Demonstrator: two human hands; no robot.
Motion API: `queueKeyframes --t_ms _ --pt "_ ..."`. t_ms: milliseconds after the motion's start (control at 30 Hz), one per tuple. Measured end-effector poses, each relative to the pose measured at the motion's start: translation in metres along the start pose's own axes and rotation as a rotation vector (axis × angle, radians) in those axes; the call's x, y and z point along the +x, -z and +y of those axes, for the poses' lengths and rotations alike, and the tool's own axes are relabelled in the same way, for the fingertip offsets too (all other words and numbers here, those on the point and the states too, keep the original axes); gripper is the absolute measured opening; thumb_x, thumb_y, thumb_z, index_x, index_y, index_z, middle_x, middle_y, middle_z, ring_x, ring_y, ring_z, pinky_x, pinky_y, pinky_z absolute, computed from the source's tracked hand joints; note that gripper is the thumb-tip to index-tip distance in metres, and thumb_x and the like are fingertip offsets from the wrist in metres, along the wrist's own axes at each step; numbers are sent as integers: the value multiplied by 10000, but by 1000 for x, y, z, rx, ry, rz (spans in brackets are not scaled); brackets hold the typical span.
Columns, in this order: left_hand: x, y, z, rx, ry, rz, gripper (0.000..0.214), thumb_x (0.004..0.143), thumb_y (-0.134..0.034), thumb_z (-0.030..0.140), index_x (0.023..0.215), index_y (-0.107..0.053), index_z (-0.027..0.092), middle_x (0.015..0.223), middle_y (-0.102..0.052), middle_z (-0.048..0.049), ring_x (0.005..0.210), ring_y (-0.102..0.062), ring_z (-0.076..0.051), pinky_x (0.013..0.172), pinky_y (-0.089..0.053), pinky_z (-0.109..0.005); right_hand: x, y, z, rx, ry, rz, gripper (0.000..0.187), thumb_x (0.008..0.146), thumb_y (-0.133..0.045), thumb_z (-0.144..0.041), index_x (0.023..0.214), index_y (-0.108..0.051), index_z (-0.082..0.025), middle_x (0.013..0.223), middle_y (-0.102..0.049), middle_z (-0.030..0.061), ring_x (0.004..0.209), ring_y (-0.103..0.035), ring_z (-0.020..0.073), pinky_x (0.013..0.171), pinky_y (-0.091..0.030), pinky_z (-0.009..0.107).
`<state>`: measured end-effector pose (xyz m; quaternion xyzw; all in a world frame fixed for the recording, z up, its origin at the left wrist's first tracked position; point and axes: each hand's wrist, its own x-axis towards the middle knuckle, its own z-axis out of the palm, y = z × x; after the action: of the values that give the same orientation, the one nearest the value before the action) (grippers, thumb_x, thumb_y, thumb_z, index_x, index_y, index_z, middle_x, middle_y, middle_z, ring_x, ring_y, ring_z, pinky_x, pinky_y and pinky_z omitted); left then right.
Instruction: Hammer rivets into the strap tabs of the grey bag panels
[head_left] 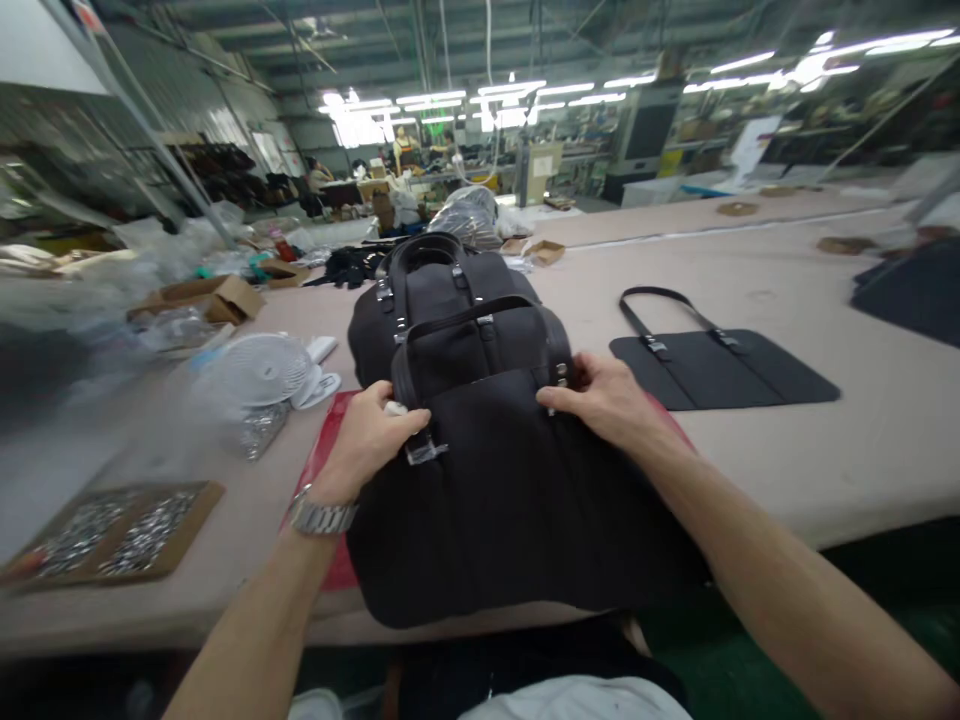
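Note:
Across the near table edge lies a black leather bag panel (510,500) with metal strap hardware near its top corners. My left hand (373,430), with a watch on its wrist, is closed on the panel's upper left part; a small white bit shows by its thumb. At the upper right, my right hand (604,395) pinches the panel beside some metal studs, thumb on top. A black handle strap (465,318) arches just behind the panel. Farther back sits a stack of similar black bag pieces with handles (442,262). Red material (330,440) shows beneath the panel.
On the right lies another black panel with a handle (724,370). To the left are a cardboard tray of small metal parts (112,530), a white fan (262,370), a plastic bag of metal parts (264,428) and an open cardboard box (202,300). Dark sheets (915,290) lie far right.

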<state>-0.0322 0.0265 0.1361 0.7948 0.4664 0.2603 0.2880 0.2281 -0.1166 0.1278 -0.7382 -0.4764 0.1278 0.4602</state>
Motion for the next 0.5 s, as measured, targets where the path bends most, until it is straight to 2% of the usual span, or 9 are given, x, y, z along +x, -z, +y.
queueKeyframes --t_ms 133,300,400,500 --pt "4 -14 -13 14 53 8 339 669 -703 456 770 -558 167 580 -546 34 489 -489 -131 424 -316 -212 -1 -7 7 -55 18 -10 356 672 -774 -444 795 -588 -166 720 -589 -18 656 -518 133 574 -325 253" --pt "18 -52 -24 22 98 -19 350 666 -726 469 794 -582 177 598 -588 26 501 -533 -153 430 -356 -224 5 -7 39 -110 4 11 387 648 -797 -454 728 -544 -174 690 -555 -23 645 -484 127 580 -302 252" --pt "26 -73 -19 43 116 -41 368 670 -726 500 835 -611 192 599 -604 22 510 -557 -180 447 -390 -248 7 6 59 -160 -10 50 420 623 -815 -472 720 -526 -182 673 -544 -32 630 -472 126 578 -286 255" --pt "43 -91 -1 122 90 -21 402 619 -759 556 758 -617 206 533 -579 8 498 -559 -221 428 -384 -274 11 31 75 -179 -36 87 421 623 -814 -472 734 -528 -185 686 -557 -28 638 -481 129 573 -283 250"
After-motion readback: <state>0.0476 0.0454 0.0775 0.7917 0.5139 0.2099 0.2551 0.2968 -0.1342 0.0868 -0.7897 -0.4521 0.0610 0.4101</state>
